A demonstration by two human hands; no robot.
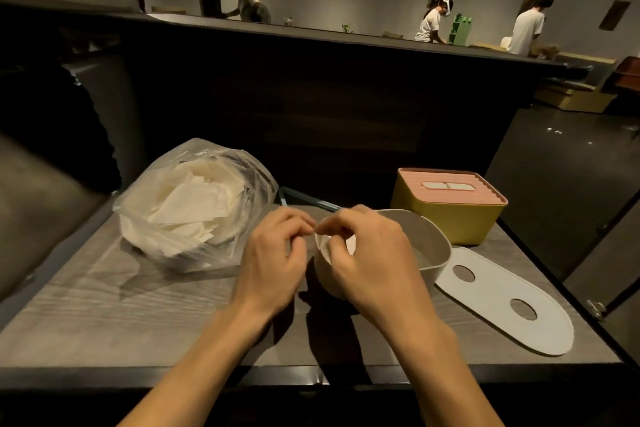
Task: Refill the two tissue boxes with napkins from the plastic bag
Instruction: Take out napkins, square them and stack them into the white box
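We hold a white napkin (323,246) between both hands, right over the near end of the open grey tissue box (429,246). The left hand (273,256) has its fingers (304,227) pinched together on the napkin's upper edge, and the right hand (367,253) pinches the same edge from the other side, its fingers (327,227) nearly touching those of the left. The napkin hangs down from the pinch, partly hidden behind the right hand, so we cannot tell how far it reaches into the box.

The grey tissue box is an oval tub standing upright on the desk (138,305), with its top off. Inside we see pale contents, but the view is too dim to say what they are. Its flat grey lid (491,308), with two round holes, lies on the desk just beside the box on the right, one end tucked against the box's base.

Behind the grey box stands the second tissue box (446,215), yellow with a ribbed pink lid closed on top; the two boxes are close together, possibly touching.

To the left, the clear plastic bag (194,204) sits on the desk with its mouth open upward, holding a loose heap of white napkins (187,208). It is near the left hand but apart from it.

Beyond the desk rises a dark partition (311,87), and past that we see three people (433,22) at work in a dim room.
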